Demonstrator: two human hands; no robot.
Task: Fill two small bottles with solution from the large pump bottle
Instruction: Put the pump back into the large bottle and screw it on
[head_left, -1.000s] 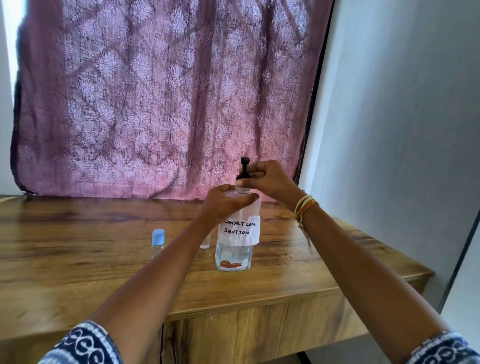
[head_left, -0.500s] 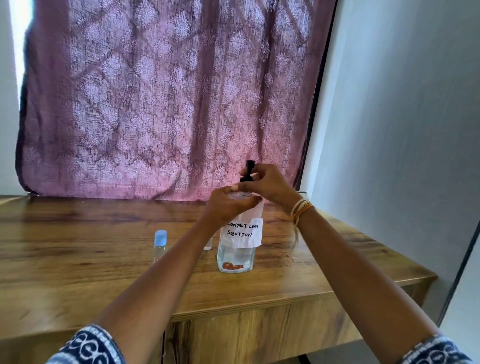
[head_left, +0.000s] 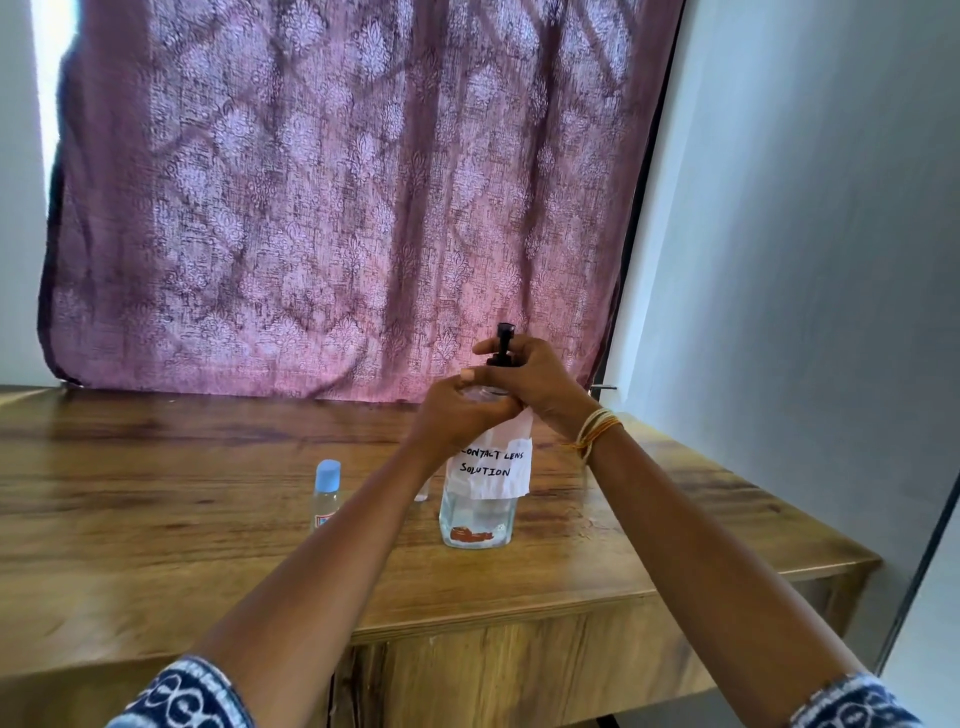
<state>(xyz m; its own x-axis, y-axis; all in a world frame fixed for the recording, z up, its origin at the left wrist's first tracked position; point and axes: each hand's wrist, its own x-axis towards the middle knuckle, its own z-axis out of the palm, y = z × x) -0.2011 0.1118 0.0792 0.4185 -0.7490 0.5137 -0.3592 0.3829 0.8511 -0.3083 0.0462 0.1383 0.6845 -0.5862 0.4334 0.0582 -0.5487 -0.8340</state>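
Note:
A large clear pump bottle (head_left: 478, 519) stands on the wooden table (head_left: 156, 493), wearing a white paper label that reads "contact lens solution". My left hand (head_left: 457, 415) grips its shoulder. My right hand (head_left: 530, 379) holds the black pump head (head_left: 504, 340) at the collar. A small clear bottle with a light blue cap (head_left: 326, 496) stands to the left of the large one. A second small bottle (head_left: 422, 491) shows only as a sliver behind my left forearm.
A purple patterned curtain (head_left: 337, 208) hangs behind the table. A pale wall (head_left: 805, 260) closes in on the right. The table's front edge (head_left: 519, 618) runs just past the bottles, and its right corner ends near the wall.
Both hands have stayed on the pump bottle's top, with the right hand's fingers shifting slightly round the pump collar. The view has drifted a little; the bottles have not moved.

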